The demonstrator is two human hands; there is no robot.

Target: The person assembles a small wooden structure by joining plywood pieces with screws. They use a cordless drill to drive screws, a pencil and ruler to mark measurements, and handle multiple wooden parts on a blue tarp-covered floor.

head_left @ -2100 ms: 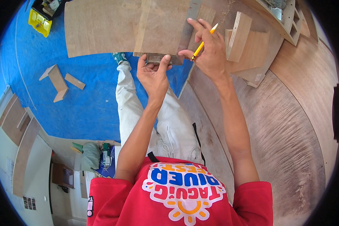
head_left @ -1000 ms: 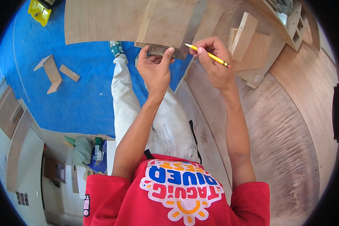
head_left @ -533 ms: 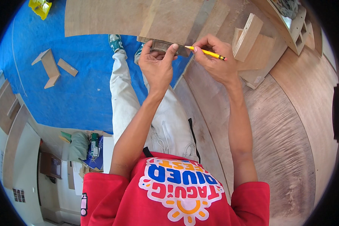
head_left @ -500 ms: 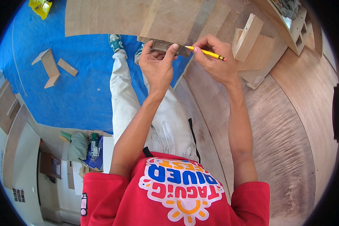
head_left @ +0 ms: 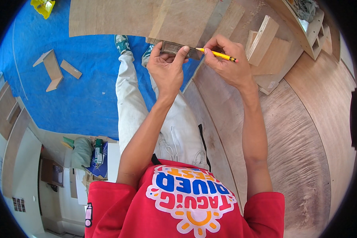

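My left hand [head_left: 166,71] grips the dark stock [head_left: 174,48] of what looks like a try square, thumb on top and fingers curled round it. The stock lies against the near edge of a plywood sheet [head_left: 115,18]. A grey metal strip [head_left: 215,20], apparently its blade, runs away across the sheet. A yellow pencil [head_left: 219,54] is pinched in my right hand [head_left: 232,63]. Its point meets the area by the right end of the stock, at the sheet's edge; whether it touches wood or tool is too small to tell.
Plywood offcuts [head_left: 261,41] are stacked to the right on a large wooden surface [head_left: 281,150]. A wooden frame with compartments [head_left: 305,35] stands at the far right. On the blue floor sheet [head_left: 83,103] lie an angled wood piece [head_left: 51,69], a small strip [head_left: 71,69] and a yellow object [head_left: 43,7].
Almost nothing differs. Both hands keep their holds, and the pencil point stays at the same spot with only a very slight shift of the view.
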